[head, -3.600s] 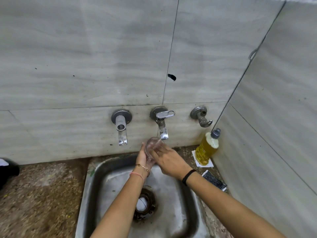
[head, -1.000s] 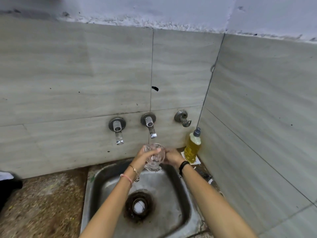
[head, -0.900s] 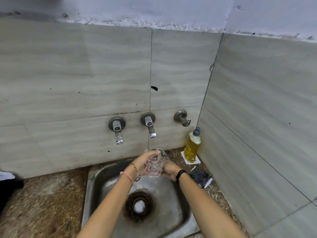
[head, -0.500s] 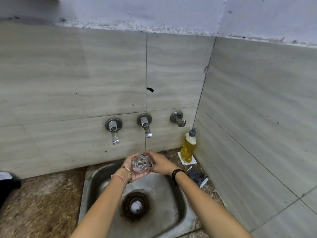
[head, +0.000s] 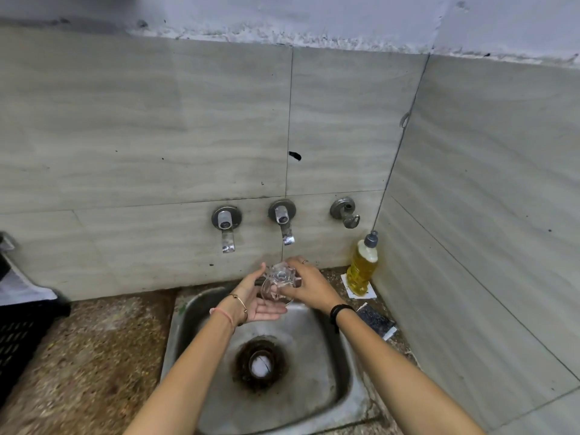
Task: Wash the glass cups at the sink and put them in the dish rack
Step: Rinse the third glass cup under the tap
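Opened flat since before, the left hand (head: 262, 298) lay palm-up above the square steel sink (head: 314, 356); the right hand (head: 310, 287) gripped the clear faceted glass cup (head: 281, 277) over its back rim.

Dim, flat indoor light in a wide-angle sink view

Soft, diffuse light leaves the tiled wall (head: 157, 136) beyond the hands a dull grey-green with no hard shadows. The steel sink (head: 175, 340) below them has a muted sheen and is darkest round the drain. The glass cup (head: 279, 277), between the left hand (head: 260, 296) and the right hand (head: 310, 287), catches small glints. Tile lines lean and bend toward the frame edges, and the black crate (head: 18, 334) far left of the hands is near-black.
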A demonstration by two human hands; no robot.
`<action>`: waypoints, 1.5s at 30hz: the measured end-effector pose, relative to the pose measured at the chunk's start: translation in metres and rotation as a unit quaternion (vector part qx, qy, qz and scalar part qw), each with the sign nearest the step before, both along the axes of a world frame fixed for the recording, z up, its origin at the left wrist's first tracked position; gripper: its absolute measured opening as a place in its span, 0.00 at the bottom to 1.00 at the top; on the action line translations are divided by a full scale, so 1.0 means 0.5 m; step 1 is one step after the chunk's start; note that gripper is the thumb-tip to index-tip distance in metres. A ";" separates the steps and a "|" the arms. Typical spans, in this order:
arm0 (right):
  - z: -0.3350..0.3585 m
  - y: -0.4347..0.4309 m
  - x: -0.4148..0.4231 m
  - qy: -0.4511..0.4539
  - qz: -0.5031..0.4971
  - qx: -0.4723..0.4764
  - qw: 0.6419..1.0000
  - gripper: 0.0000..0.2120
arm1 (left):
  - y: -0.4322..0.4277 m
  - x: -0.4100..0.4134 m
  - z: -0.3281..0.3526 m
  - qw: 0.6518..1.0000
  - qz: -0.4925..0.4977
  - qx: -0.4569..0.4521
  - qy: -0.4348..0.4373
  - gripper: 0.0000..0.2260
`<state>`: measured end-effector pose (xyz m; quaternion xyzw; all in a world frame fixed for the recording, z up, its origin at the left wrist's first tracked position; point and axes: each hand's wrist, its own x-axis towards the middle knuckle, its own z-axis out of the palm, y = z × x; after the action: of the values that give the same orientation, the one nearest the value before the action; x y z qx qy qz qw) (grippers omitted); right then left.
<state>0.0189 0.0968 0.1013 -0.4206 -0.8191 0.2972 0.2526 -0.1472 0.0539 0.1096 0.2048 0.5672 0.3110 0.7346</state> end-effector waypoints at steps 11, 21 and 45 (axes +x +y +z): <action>0.014 0.004 -0.028 -0.072 0.038 -0.008 0.997 0.28 | -0.028 -0.004 -0.008 0.997 0.072 -0.009 -0.041 0.27; 0.014 -0.010 -0.061 -0.127 0.074 0.020 0.989 0.25 | -0.061 -0.020 -0.031 0.990 0.123 -0.024 -0.062 0.25; 0.212 -0.227 -0.524 -0.010 0.217 0.074 0.973 0.21 | -0.379 -0.461 0.152 0.890 0.178 0.130 0.400 0.14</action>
<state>-0.2429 -0.0165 0.2072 -0.2160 -0.9131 0.2792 0.2041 -0.3777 -0.1354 0.1855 0.3015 0.7944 0.3991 0.3445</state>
